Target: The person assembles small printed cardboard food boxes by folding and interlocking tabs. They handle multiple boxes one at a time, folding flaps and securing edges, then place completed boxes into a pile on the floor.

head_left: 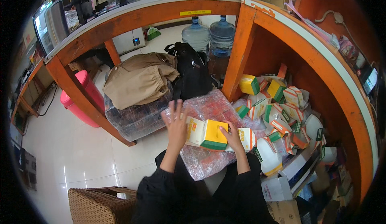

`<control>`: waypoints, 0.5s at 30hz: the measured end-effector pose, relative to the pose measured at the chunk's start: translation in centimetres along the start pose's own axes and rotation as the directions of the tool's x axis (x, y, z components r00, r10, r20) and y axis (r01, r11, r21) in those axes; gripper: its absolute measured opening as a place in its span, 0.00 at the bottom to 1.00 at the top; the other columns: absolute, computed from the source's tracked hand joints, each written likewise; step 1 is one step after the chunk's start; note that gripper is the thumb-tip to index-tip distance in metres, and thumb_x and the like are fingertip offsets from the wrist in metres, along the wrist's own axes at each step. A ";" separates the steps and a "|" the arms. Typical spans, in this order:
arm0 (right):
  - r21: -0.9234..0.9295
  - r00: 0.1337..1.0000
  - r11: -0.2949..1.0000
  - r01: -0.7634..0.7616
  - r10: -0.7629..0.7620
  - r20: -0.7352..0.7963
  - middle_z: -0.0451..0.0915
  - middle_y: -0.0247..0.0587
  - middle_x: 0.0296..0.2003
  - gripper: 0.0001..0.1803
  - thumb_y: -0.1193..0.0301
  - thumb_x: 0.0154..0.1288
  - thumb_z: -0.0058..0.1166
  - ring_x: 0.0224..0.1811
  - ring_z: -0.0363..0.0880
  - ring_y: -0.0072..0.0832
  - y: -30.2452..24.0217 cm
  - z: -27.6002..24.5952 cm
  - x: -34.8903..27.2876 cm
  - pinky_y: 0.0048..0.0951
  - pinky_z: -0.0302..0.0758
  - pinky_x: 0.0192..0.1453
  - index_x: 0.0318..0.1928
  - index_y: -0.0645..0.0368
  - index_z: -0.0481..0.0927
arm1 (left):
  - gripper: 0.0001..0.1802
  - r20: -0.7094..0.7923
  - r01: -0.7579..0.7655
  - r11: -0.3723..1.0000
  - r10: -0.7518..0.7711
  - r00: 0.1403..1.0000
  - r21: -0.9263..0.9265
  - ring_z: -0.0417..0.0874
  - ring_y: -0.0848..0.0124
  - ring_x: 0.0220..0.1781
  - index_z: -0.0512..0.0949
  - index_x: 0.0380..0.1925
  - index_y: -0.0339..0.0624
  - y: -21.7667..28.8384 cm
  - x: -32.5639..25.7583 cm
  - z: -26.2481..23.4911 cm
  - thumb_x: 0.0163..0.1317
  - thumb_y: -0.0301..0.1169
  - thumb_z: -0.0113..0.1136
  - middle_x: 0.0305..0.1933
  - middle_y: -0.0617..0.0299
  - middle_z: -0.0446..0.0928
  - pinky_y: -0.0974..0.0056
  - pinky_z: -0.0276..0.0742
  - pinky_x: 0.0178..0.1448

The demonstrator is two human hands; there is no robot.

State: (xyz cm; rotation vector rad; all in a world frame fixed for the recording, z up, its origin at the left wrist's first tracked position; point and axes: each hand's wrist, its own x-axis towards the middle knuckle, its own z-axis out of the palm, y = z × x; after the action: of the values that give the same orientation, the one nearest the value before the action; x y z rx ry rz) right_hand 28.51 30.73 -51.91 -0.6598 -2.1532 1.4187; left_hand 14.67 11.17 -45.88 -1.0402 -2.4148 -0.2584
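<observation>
A yellow, white and green paper food box [216,132] with an orange-edged flap lies across the plastic-wrapped bundle [213,105] in front of me. My right hand [233,138] grips the box at its right side, with the thumb along the yellow panel. At the box's left end, my left hand [175,128] is raised with its fingers spread, holding nothing. It overlaps the edge of the white panel, and I cannot tell whether it touches it.
Folded food boxes [277,115] are heaped on the right inside the orange shelf unit [309,59]. A wrapped bundle [136,121] carries a tan cloth [138,81] and a black backpack [193,71]. A pink bin [82,99] stands left; a woven stool [94,206] is lower left.
</observation>
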 end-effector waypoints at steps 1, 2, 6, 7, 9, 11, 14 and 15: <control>-0.028 0.999 0.999 0.029 -0.030 -0.026 0.72 0.50 0.48 0.23 0.63 0.62 0.56 0.54 0.69 0.37 0.0 0.0 -0.1 0.34 0.67 0.57 0.54 0.59 0.70 | 0.35 0.147 0.010 0.995 0.004 0.989 -0.095 0.42 0.54 0.74 0.54 0.66 0.51 -0.1 -0.1 1.0 0.58 0.36 0.54 0.72 0.57 0.48 0.41 0.31 0.71; -0.042 0.997 0.997 0.068 -0.069 -0.017 0.72 0.51 0.49 0.23 0.62 0.61 0.56 0.55 0.68 0.38 0.0 0.1 -0.2 0.35 0.65 0.58 0.54 0.59 0.70 | 0.32 0.204 0.010 0.983 0.028 0.979 -0.183 0.43 0.55 0.74 0.55 0.66 0.53 0.0 0.0 2.4 0.62 0.37 0.49 0.72 0.57 0.49 0.41 0.30 0.71; -0.203 0.994 0.976 0.082 -0.095 -0.057 0.71 0.53 0.51 0.27 0.59 0.60 0.56 0.57 0.65 0.46 -0.8 0.3 -0.2 0.40 0.58 0.62 0.56 0.58 0.69 | 0.28 0.369 0.129 0.940 -0.004 0.930 -0.315 0.43 0.57 0.74 0.58 0.65 0.51 0.3 -1.6 5.8 0.66 0.44 0.36 0.71 0.56 0.51 0.39 0.34 0.71; -0.201 0.994 0.976 0.084 -0.097 -0.054 0.71 0.53 0.51 0.28 0.57 0.59 0.56 0.57 0.64 0.47 -1.0 0.4 -0.5 0.42 0.58 0.62 0.56 0.58 0.69 | 0.30 0.361 0.107 0.950 0.006 0.933 -0.294 0.43 0.57 0.74 0.57 0.66 0.49 0.2 -1.6 5.9 0.66 0.46 0.36 0.72 0.57 0.50 0.39 0.34 0.71; -0.233 0.997 0.972 0.039 -0.052 -0.050 0.71 0.52 0.52 0.30 0.54 0.59 0.55 0.58 0.63 0.48 -1.3 0.3 -0.5 0.42 0.58 0.62 0.56 0.58 0.68 | 0.30 0.382 0.141 0.955 -0.032 0.923 -0.262 0.42 0.57 0.75 0.56 0.66 0.47 0.6 -0.8 5.3 0.66 0.46 0.38 0.72 0.58 0.49 0.39 0.33 0.70; -0.229 0.995 0.971 0.069 -0.084 -0.058 0.70 0.52 0.53 0.30 0.53 0.59 0.54 0.58 0.62 0.47 -1.3 0.2 -0.6 0.42 0.58 0.62 0.56 0.58 0.68 | 0.30 0.355 0.132 0.964 -0.043 0.934 -0.230 0.41 0.55 0.75 0.56 0.66 0.44 1.7 0.8 3.7 0.66 0.44 0.40 0.72 0.56 0.49 0.39 0.33 0.71; -0.255 0.994 0.964 0.071 -0.090 -0.064 0.69 0.53 0.54 0.29 0.56 0.60 0.53 0.58 0.62 0.49 -0.5 0.5 -0.7 0.43 0.58 0.63 0.56 0.60 0.67 | 0.31 0.148 -0.004 0.794 0.118 0.982 -0.608 0.43 0.55 0.74 0.56 0.66 0.46 6.0 2.6 1.9 0.66 0.45 0.42 0.71 0.55 0.52 0.41 0.32 0.71; -0.276 0.992 0.958 0.082 -0.105 -0.069 0.69 0.53 0.54 0.28 0.57 0.60 0.52 0.58 0.62 0.49 -0.2 0.6 -0.6 0.43 0.58 0.63 0.56 0.61 0.67 | 0.30 0.206 0.002 0.731 0.190 0.960 -0.682 0.44 0.54 0.74 0.57 0.65 0.46 7.7 2.7 1.5 0.66 0.46 0.42 0.70 0.54 0.53 0.42 0.33 0.71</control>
State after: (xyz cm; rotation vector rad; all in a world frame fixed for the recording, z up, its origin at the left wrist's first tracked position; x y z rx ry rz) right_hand 28.52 29.85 -51.99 -0.6908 -2.3029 1.0363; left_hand 18.13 18.72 -45.95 -1.5910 -2.5330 -1.1017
